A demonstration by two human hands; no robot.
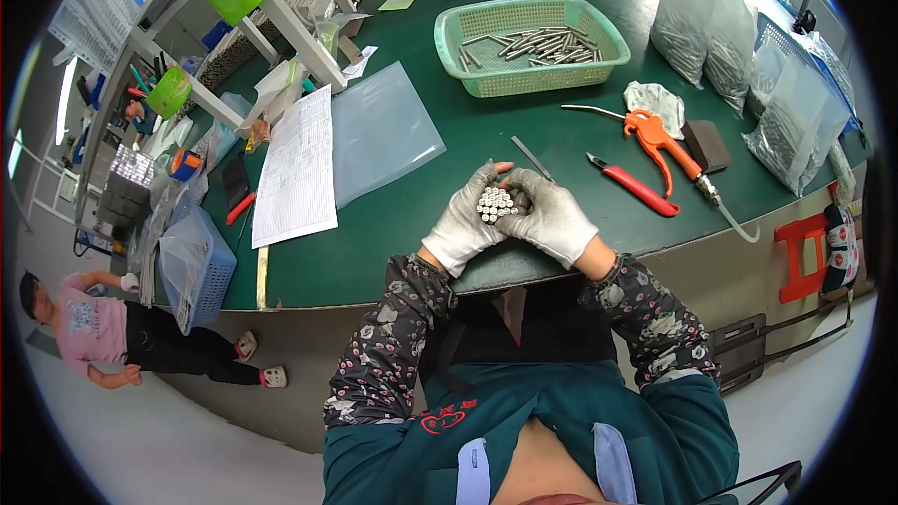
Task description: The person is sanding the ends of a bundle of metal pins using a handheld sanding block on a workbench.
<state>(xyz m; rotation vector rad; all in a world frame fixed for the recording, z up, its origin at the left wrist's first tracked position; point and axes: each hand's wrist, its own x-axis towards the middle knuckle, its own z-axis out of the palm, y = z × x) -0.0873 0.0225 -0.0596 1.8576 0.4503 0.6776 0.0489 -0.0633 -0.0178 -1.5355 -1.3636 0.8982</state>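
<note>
Both my hands wear pale work gloves with bare fingertips showing, and meet near the table's front edge. My left hand (465, 222) and my right hand (554, 217) are wrapped round a bundle of metal rods (496, 205), whose round ends face me. The rods' length is hidden between my palms. Just beyond my hands a thin metal strip (532, 158) lies on the green table (393, 269). To the right are red-handled cutters (636, 189) and an orange air gun (659, 143) with a hose. A mint-green basket (531, 81) holding loose metal rods stands farther back.
Left of my hands lie a clear plastic sheet (383, 136) and a printed paper (295, 173). A blue basket (208, 266) hangs at the left edge. Bags of metal parts (795, 126), a white cloth (655, 105) and a brown block (707, 146) sit right. A person (98, 323) stands at left.
</note>
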